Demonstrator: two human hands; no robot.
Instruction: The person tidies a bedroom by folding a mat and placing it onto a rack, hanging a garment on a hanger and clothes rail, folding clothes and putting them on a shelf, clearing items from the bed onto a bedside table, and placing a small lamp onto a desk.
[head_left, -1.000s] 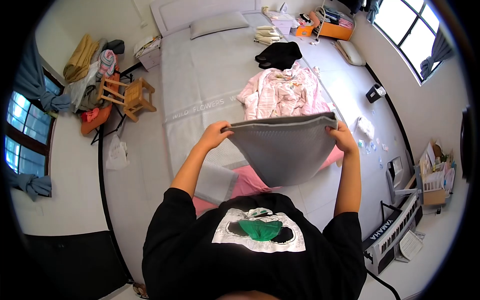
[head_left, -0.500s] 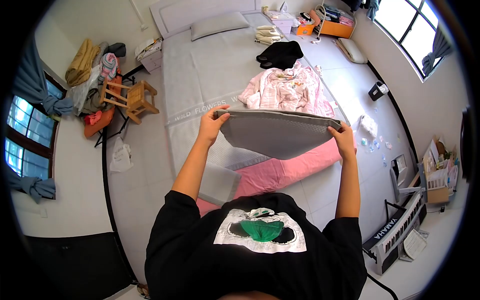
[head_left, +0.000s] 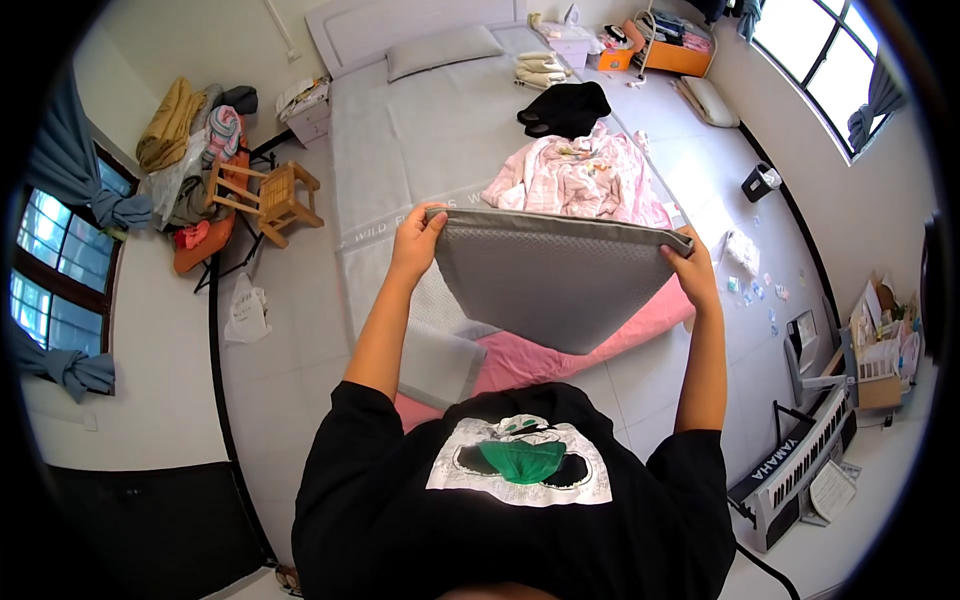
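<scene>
A stiff grey fabric cover, about pillow-sized, with a mesh-like face and a dark bound edge, hangs in the air over the foot of the bed. My left hand pinches its upper left corner. At the upper right corner, my right hand grips the same edge. Below and behind it lie a grey mat with white lettering, partly hidden by the cover, and pink bedding. A flat grey piece rests at the bed's near left corner.
On the bed are pink clothing, a black garment, folded cream cloth and a grey pillow. A wooden chair stands left. To the right are a bin, floor litter and a keyboard.
The cover has tilted so more of its mesh face shows, and its lower edge hangs further down. My left hand has shifted slightly left; both hands keep hold.
</scene>
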